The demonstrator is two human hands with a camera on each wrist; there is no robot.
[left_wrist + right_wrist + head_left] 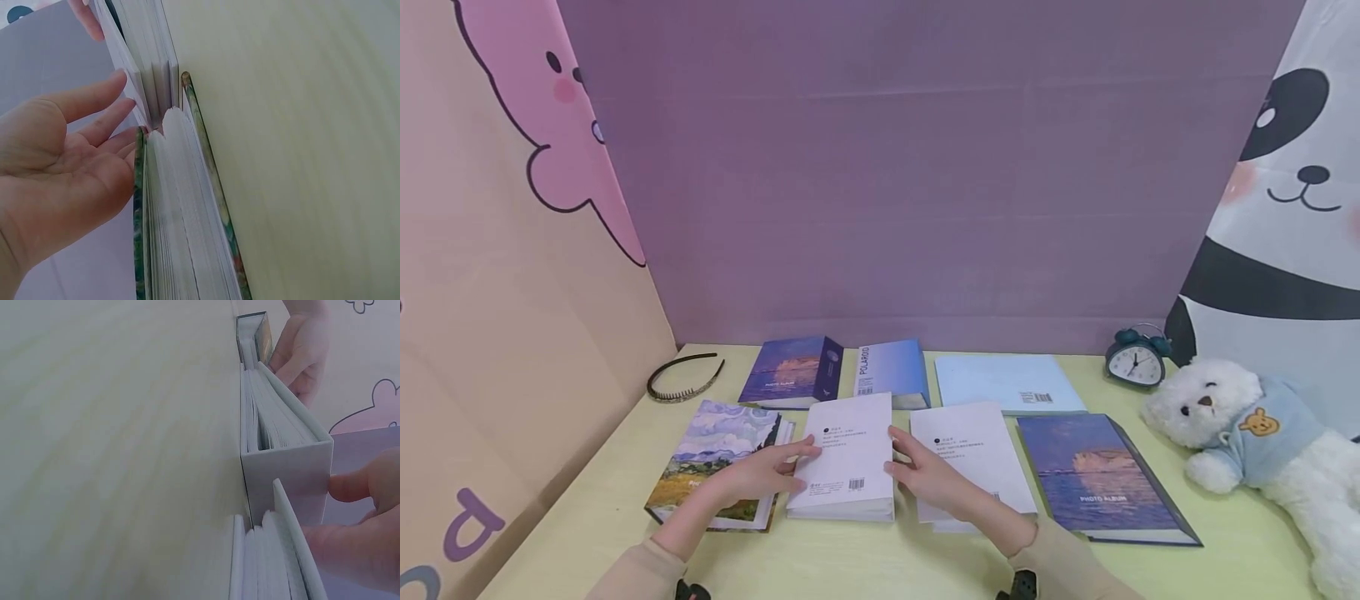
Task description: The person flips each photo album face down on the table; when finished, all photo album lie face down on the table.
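A thick white album (850, 442) lies in the middle of the table, its spine on the right and page edges toward me. My left hand (763, 472) touches its left edge with extended fingers, above an album with a painted landscape cover (722, 446). At the spine side, my right hand (932, 475) touches the same album with thumb and fingertips; the right wrist view shows the thumb (350, 487) against the spine. Below my right forearm lies a second white album (977, 442). Farther right is a purple-blue photo album (1097, 467) with a cliff picture.
Behind stand a cliff-picture album (786, 367), a blue Polaroid album (891, 367) and a flat light-blue album (1007, 383). A black headband (681, 395) lies at back left. An alarm clock (1137, 360) and a white plush bear (1247, 450) are at the right.
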